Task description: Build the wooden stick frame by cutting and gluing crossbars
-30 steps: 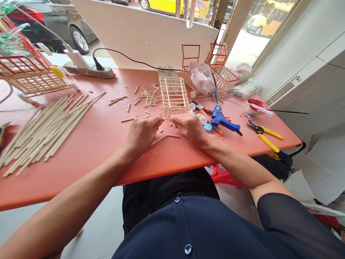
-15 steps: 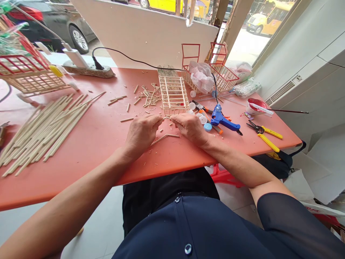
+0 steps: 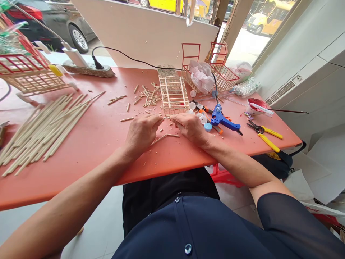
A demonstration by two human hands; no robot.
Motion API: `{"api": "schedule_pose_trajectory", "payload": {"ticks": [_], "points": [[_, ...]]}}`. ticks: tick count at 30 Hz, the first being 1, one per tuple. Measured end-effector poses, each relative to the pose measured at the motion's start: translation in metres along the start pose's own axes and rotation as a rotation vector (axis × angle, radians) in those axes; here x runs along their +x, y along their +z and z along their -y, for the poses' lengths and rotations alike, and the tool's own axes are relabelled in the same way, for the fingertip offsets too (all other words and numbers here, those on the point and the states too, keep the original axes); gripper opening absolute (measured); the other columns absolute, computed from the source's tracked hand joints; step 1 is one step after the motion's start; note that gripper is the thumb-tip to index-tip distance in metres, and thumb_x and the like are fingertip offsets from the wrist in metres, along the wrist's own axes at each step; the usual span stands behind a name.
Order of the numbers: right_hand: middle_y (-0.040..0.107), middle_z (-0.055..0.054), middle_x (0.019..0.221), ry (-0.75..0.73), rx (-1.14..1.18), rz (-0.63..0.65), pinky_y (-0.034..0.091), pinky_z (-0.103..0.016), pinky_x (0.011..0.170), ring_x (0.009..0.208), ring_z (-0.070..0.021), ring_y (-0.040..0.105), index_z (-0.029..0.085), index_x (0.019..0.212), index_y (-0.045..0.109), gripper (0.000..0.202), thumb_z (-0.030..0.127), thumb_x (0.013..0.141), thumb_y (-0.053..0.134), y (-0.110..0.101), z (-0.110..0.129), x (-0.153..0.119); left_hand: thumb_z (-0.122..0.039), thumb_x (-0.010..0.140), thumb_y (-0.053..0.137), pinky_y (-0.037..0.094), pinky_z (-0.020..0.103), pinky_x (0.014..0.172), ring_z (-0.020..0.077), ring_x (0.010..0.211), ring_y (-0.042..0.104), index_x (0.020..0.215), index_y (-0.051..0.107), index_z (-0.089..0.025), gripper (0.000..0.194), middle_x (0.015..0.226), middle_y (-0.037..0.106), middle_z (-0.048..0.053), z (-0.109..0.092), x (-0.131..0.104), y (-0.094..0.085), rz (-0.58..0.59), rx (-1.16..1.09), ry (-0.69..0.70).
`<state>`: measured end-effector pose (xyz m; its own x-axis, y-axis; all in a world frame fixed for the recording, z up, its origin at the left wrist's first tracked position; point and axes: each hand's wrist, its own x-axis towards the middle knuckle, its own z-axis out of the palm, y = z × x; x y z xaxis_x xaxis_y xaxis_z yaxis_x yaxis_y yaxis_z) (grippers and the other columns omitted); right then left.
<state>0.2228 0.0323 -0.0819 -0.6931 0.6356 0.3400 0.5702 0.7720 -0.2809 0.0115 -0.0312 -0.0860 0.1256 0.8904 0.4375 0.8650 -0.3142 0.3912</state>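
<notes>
Between my two hands, just in front of the slatted wooden frame (image 3: 174,94), is a short thin stick (image 3: 167,117). The fingers of my left hand (image 3: 142,131) are pinched on its left end. My right hand (image 3: 190,127) pinches the other end, its fingertips a small gap away from the left ones. Below the fingers a bent thin stick (image 3: 172,135) lies on the orange table (image 3: 102,144), its left part beside my left hand. Small stick pieces and crumbs are scattered around it.
Long sticks (image 3: 48,129) are piled at the left, near a red and wooden basket (image 3: 35,81). A power strip (image 3: 88,70) lies behind. To the right are a blue glue gun (image 3: 222,120), yellow-handled pliers (image 3: 265,135), a red-stained cup (image 3: 256,106), bottle caps and more baskets.
</notes>
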Motion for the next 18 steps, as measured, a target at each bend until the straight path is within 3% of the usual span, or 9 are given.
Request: {"api": "schedule_pose_trajectory", "payload": {"ticks": [18], "points": [[0.074, -0.005, 0.086, -0.017, 0.017, -0.016, 0.039, -0.029, 0.078, 0.079, -0.0169, 0.060, 0.017, 0.095, 0.073, 0.029, 0.018, 0.110, 0.048, 0.0020, -0.0017, -0.0005, -0.031, 0.103, 0.049, 0.053, 0.034, 0.079, 0.0251, 0.080, 0.074, 0.096, 0.081, -0.021, 0.033, 0.090, 0.082, 0.009, 0.0001, -0.0003, 0.0010, -0.016, 0.009, 0.016]]}}
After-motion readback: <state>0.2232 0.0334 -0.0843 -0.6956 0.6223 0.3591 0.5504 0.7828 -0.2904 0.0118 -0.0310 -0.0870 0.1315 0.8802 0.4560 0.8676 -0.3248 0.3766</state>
